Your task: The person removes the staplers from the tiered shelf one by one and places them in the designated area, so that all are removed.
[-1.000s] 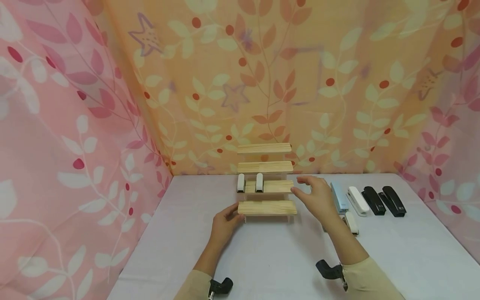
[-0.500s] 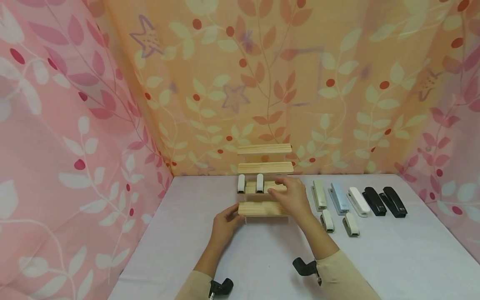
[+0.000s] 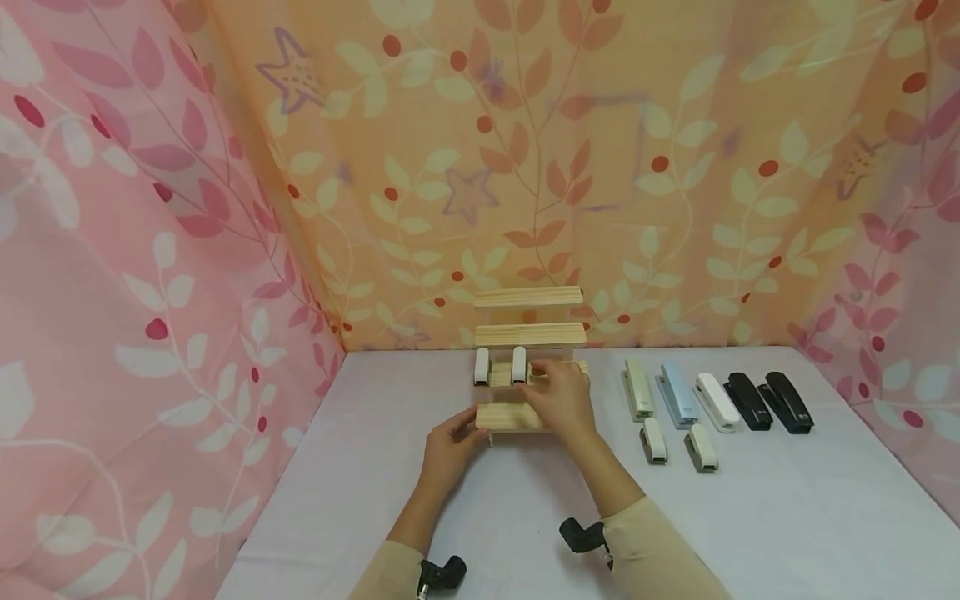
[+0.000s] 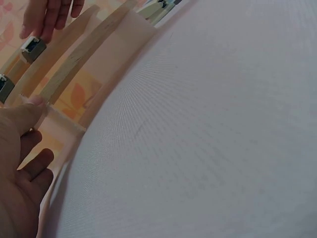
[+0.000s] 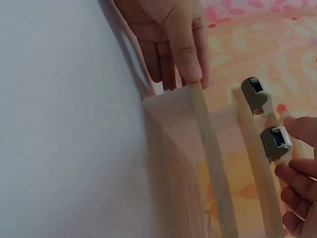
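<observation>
A tiered wooden rack point(image 3: 532, 335) with several light boards stands in the middle of the table. On its second board from the bottom sit two small white staplers, a left one point(image 3: 482, 367) and a right one point(image 3: 519, 365). My left hand point(image 3: 450, 450) holds the lowest board at its left end, the thumb on the board's end in the right wrist view. My right hand point(image 3: 562, 400) is at the right small stapler, with thumb and forefinger at either side of it in the right wrist view. This hand hides the right part of the two lower boards.
To the right lie a green stapler point(image 3: 638, 390), a light blue stapler point(image 3: 678, 396), a white stapler point(image 3: 716, 402) and two black staplers, one point(image 3: 747, 402) beside the other point(image 3: 787, 402). Two small white staplers point(image 3: 654, 442) lie in front. Patterned curtains point(image 3: 525, 167) enclose the table.
My right hand has moved left from beside the rack's right end to the right small stapler, uncovering the green and small staplers on the table. The left hand has stayed put.
</observation>
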The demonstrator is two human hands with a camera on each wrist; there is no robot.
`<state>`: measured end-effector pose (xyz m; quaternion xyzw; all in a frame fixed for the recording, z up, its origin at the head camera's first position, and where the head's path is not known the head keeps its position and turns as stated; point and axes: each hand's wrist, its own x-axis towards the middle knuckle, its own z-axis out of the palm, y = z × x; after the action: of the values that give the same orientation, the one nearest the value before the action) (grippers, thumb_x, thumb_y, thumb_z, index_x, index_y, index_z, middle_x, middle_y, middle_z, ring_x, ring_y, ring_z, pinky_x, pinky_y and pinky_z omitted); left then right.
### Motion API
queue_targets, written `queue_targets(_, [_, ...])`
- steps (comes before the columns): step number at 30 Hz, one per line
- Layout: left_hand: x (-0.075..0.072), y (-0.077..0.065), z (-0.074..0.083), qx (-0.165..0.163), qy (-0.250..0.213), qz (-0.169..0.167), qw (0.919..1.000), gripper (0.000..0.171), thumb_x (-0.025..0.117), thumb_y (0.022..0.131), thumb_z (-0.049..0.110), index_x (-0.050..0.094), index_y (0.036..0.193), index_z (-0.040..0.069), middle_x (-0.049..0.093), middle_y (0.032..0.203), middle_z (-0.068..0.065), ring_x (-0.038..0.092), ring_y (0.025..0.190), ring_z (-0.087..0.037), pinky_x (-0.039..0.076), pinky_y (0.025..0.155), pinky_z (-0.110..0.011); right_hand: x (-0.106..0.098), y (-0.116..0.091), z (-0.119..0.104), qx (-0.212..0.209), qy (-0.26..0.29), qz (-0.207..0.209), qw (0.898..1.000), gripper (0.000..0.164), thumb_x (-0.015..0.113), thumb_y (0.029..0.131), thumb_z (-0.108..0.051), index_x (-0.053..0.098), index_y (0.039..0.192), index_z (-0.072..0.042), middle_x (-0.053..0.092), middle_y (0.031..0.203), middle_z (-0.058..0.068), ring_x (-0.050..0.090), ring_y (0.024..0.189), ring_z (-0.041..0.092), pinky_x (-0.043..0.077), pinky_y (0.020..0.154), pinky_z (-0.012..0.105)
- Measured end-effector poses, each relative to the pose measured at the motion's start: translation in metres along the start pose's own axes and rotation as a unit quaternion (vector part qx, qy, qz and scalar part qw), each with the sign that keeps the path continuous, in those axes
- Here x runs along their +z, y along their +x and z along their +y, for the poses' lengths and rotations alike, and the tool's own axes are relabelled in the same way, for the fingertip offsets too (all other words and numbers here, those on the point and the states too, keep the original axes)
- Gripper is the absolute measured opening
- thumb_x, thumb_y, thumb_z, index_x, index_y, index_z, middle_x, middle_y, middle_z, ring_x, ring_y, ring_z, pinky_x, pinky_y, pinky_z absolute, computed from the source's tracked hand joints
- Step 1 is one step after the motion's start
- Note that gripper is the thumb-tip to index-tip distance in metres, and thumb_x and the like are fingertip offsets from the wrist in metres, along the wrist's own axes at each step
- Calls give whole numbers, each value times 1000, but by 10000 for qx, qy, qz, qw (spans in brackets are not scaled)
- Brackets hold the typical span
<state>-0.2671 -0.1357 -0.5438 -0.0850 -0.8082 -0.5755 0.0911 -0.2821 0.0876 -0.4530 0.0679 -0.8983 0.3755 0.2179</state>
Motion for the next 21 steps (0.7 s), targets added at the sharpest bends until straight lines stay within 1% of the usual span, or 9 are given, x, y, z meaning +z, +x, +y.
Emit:
queue_targets(4, [0,0,0,1,-18,-12,10000,58,83,84,38,68,135,16,69,134,0,58,134,-25,44,114,-49,9,-1,1,-70,-358,143,9992,51,87,82,-40,74,118,-6,77,109,7,58,111,33,40,94,50])
queue_targets(6, [0,0,0,-31,-32,-11,10000,58,83,84,39,68,135,16,69,134,1,58,134,-24,45,114,-49,12,-1,1,-79,-454,199,9987,52,87,81,-41,75,117,-7,77,110,6,58,110,33,39,93,50])
queue_targets(13, [-1,0,-1,-20,21,-15,10000,57,82,85,40,68,136,18,69,135,1,58,134,-26,45,113,-50,20,1,-2,29,-577,301,9979,53,86,78,-53,77,112,-14,77,108,2,56,108,30,37,91,49])
queue_targets(16, [-1,0,-1,-18,-23,-29,10000,58,82,85,40,68,136,18,68,135,1,58,134,-26,44,114,-50,22,2,-3,95,-642,337,9973,52,87,77,-52,76,111,-14,76,107,2,56,106,30,36,90,49])
queue_targets(21, [-1,0,0,-53,-81,-44,9999,57,83,85,37,68,136,17,68,135,0,58,134,-25,44,114,-48,24,4,-5,140,-726,429,9963,46,88,78,-46,76,108,-13,76,105,3,56,103,30,35,88,50])
